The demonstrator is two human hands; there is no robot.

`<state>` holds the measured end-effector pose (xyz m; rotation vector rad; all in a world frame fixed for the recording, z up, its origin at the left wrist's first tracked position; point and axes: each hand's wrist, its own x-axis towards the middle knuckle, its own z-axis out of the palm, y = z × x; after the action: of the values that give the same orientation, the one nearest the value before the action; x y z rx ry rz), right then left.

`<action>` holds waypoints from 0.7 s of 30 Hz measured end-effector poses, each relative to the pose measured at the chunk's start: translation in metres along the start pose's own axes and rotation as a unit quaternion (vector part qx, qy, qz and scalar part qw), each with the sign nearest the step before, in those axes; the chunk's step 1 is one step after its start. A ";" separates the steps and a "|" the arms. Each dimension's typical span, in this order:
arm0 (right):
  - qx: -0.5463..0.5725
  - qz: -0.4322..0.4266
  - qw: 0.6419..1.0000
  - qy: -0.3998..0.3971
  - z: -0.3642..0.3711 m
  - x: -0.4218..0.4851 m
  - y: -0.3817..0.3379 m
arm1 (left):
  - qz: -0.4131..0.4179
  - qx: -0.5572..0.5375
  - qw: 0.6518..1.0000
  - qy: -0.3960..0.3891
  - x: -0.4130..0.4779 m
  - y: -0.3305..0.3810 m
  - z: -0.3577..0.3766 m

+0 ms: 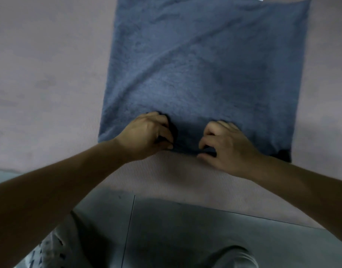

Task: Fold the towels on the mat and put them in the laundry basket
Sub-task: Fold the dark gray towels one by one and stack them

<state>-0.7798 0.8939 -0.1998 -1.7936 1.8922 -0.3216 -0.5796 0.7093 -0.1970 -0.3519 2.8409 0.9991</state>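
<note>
A blue towel [205,60] lies spread flat on a pale pink mat [40,74], reaching from the top of the view down to its near edge. A small white label shows at the towel's far edge. My left hand [147,134] pinches the towel's near edge left of its middle, fingers curled into the cloth. My right hand [224,144] grips the same near edge a little to the right, thumb under and fingers curled on top. The laundry basket is not in view.
The mat's near edge [185,190] ends at a grey tiled floor [185,238]. My knees in light trousers [73,244] show at the bottom. Bare mat lies on either side of the towel.
</note>
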 end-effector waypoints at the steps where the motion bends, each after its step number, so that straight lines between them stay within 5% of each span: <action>1: -0.004 0.003 1.000 0.002 0.001 0.000 -0.002 | -0.003 0.000 1.000 -0.005 0.001 0.000 -0.001; 11: 0.008 0.018 0.998 -0.060 -0.009 0.001 -0.007 | -0.016 0.046 0.997 0.057 -0.020 0.010 0.010; 16: 0.073 0.053 0.994 0.069 -0.046 0.072 -0.001 | -0.250 0.057 0.937 0.237 -0.029 0.001 -0.008; 21: 0.060 0.068 0.990 0.107 -0.070 0.231 0.000 | -0.511 -0.038 0.823 0.244 -0.056 -0.026 -0.032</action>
<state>-0.8154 0.6557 -0.1869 -1.5945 2.0817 -0.5865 -0.5200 0.6790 -0.1777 -2.0861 2.2643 0.7943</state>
